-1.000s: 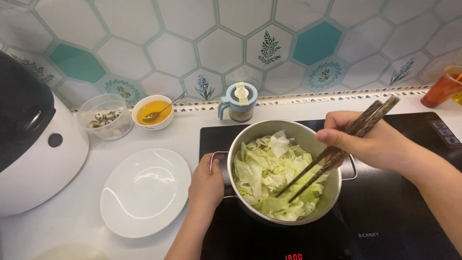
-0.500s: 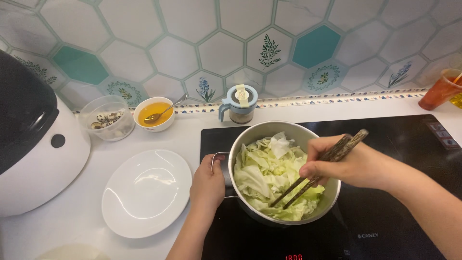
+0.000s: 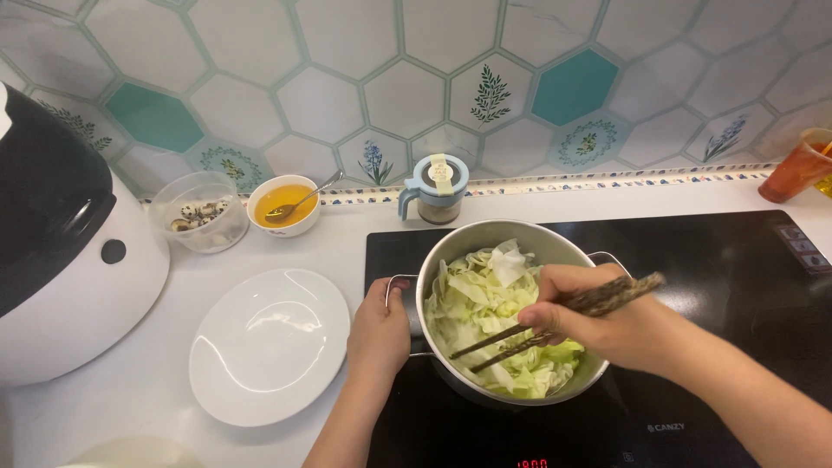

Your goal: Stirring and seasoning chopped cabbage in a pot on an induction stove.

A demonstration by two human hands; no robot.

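Centrally, round steel pot (image 3: pixel 451 251) of pale green chopped cabbage (image 3: pixel 485 312) on black induction hob (image 3: pixel 719 286). Left hand (image 3: pixel 378 329) closed on pot's left side handle (image 3: pixel 397 284). Right hand (image 3: pixel 598 316) gripping dark wooden chopsticks (image 3: pixel 555 322), tips down in cabbage. Beside left hand, white round plate (image 3: pixel 269 345). Further back, small bowl of orange sauce (image 3: pixel 283 205) with spoon.

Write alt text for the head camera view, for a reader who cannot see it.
The right hand holds dark chopsticks in a steel pot of chopped cabbage on a black cooktop, while the left hand grips the pot's handle. An empty white plate lies left.
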